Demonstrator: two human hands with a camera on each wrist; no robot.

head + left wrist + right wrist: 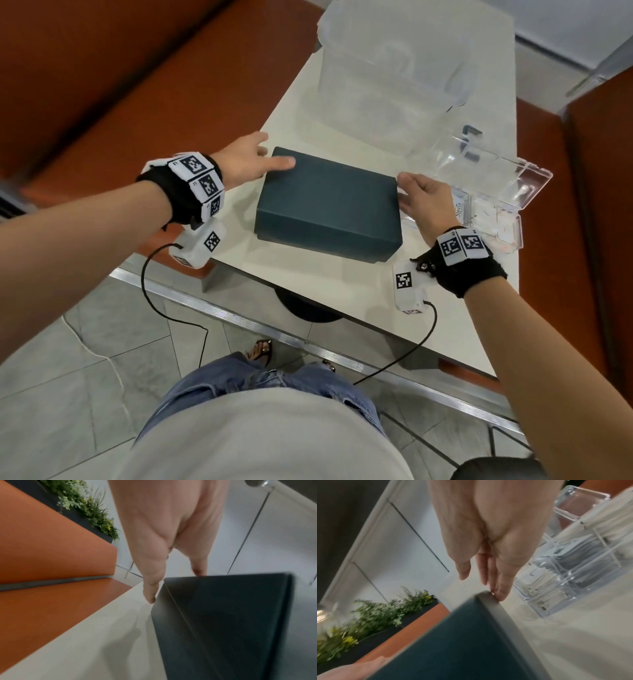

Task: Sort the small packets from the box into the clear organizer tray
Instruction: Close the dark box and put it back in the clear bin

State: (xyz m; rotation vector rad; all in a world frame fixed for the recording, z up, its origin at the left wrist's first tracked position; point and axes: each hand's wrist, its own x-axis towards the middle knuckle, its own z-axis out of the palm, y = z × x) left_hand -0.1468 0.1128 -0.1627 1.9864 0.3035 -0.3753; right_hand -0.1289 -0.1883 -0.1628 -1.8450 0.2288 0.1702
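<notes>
Lidded box [329, 205] central on table [301, 284], left hand [246, 161] at its left end, right hand [423, 202] at its right end; clear organizer tray [507, 185] just right, packets [583, 555] in its compartments.

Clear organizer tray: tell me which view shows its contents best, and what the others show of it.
The right wrist view: the clear organizer tray fills the right side, and stacked packets show through its walls. The head view gives its whole open outline beside the right hand, but the contents wash out. The left wrist view shows none of it.
</notes>
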